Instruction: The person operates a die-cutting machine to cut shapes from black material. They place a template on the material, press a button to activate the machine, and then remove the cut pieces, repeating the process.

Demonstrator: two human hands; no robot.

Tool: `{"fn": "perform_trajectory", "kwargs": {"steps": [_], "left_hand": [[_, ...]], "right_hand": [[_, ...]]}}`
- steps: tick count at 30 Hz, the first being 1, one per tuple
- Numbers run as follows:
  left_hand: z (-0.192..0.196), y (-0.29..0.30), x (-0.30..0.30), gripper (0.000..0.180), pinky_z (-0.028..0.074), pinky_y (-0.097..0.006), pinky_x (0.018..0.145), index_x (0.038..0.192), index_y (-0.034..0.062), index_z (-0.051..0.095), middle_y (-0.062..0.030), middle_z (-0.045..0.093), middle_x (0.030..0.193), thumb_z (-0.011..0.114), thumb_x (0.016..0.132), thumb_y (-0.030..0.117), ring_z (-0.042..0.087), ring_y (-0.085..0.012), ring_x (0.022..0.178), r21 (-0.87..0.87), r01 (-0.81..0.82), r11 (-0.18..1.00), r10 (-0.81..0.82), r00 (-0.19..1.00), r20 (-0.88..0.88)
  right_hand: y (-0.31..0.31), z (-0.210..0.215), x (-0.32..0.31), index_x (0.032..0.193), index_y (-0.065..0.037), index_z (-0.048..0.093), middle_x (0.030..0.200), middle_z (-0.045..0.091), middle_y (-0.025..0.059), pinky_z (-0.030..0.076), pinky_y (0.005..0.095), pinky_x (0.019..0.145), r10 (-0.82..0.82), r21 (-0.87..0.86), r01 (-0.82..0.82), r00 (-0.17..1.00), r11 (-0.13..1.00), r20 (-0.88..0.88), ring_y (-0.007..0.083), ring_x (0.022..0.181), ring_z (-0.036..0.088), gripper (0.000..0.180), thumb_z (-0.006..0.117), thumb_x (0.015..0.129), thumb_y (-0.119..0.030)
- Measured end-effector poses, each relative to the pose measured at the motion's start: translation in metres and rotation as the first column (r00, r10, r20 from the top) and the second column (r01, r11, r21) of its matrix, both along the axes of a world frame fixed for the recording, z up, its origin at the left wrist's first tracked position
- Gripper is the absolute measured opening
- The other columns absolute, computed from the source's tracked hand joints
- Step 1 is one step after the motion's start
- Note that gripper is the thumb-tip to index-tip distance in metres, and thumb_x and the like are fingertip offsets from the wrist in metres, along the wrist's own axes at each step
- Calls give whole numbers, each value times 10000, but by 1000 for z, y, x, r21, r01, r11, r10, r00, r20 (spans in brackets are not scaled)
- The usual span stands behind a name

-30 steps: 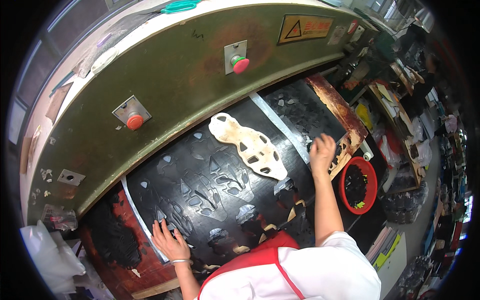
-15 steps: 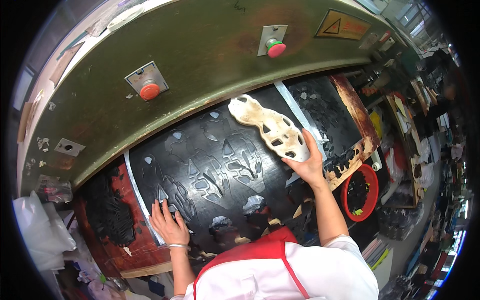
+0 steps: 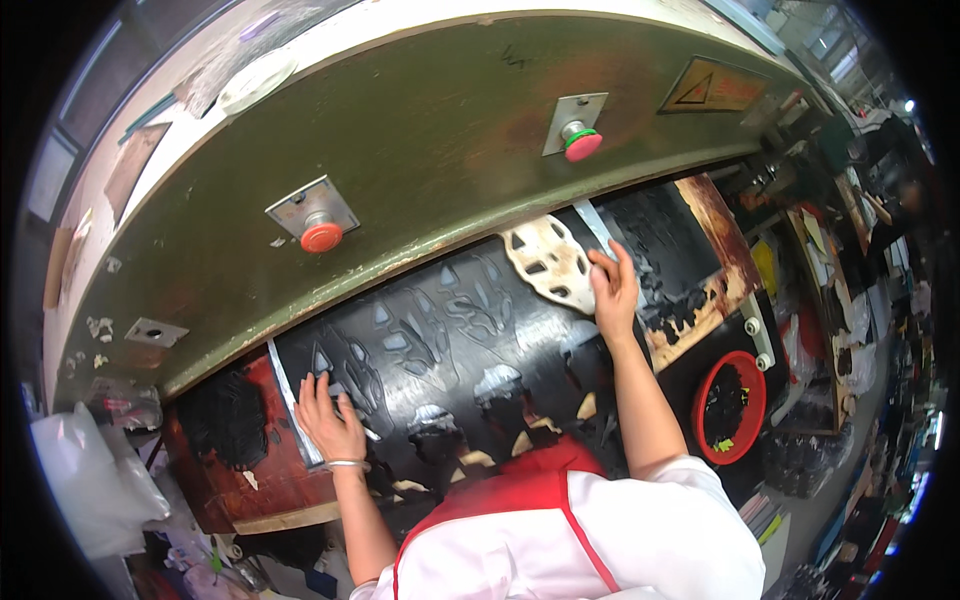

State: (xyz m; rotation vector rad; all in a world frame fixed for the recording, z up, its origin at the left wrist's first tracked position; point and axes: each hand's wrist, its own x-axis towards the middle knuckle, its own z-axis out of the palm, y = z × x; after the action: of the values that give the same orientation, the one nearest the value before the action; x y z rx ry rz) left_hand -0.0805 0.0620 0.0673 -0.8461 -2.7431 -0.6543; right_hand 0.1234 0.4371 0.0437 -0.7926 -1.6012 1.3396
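Note:
A cream, stained shoe-sole-shaped cutting die with several cut-outs lies on a black sheet at the right of centre. Its far end is hidden under the green press beam. My right hand is at the die's right edge, fingers apart and touching or very near it; it does not grip round it. Flat on the sheet's left part rests my left hand, fingers spread, beside cut sole-shaped outlines. A bracelet circles that wrist.
Two red push buttons stick out of the beam. Black cut pieces pile on the reddish board at left. Another black sheet lies right of a pale strip. A red basin with black scraps stands at near right.
The die's far end, visible before, is now covered by the beam. My right hand has loosened from around the die's near end to its right edge. My left hand stays on the sheet.

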Motion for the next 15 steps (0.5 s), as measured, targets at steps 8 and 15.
{"fn": "perform_trajectory", "kwargs": {"steps": [8,15], "left_hand": [[-21,-58,-51,304,438,-329,927,1215,-24,536,-141,597,1156,496,985,169,577,-222,1068,416,-259,872,210,965,160],[-77,-65,-69,295,487,-438,758,972,-12,678,-226,670,933,466,965,192,634,-381,855,126,-190,974,205,972,-115]], "right_hand": [[58,82,-91,1451,67,200,1412,318,301,283,488,1072,-388,629,284,921,723,29,426,1310,300,748,461,962,-435],[55,102,-144,1472,87,71,1495,32,383,117,588,1128,-528,749,318,848,582,50,545,1387,75,998,567,863,-527]]}}
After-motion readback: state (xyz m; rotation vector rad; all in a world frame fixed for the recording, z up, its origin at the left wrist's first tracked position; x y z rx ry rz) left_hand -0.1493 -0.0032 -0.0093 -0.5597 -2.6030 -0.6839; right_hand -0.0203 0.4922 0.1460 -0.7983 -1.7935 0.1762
